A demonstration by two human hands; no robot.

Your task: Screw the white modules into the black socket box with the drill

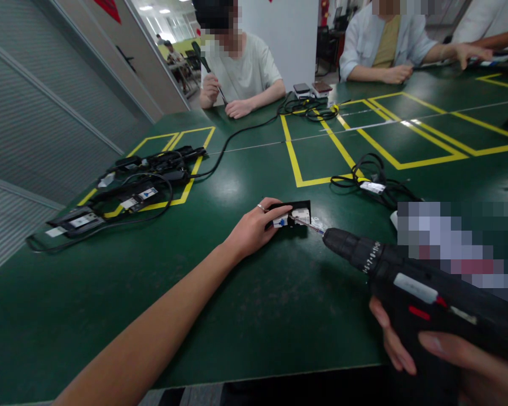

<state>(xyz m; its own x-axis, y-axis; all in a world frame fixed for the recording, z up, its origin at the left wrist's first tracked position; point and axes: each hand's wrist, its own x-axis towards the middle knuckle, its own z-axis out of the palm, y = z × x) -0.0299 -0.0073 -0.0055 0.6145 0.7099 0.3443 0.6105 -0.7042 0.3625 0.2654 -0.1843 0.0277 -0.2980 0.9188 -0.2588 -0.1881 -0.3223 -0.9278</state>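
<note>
While gripping small black plastic housing (303, 214) centre-frame with left hand (254, 225), clasping black pistol-shaped drill (410, 282) in right hand (469, 352), with metal bit (311, 226) at housing, seemingly begun, unfinished

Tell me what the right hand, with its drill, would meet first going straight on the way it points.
Most likely the small black part held by the left hand: the drill points its bit right at it. The tip looks at or against it, but depth makes contact unsure.
</note>
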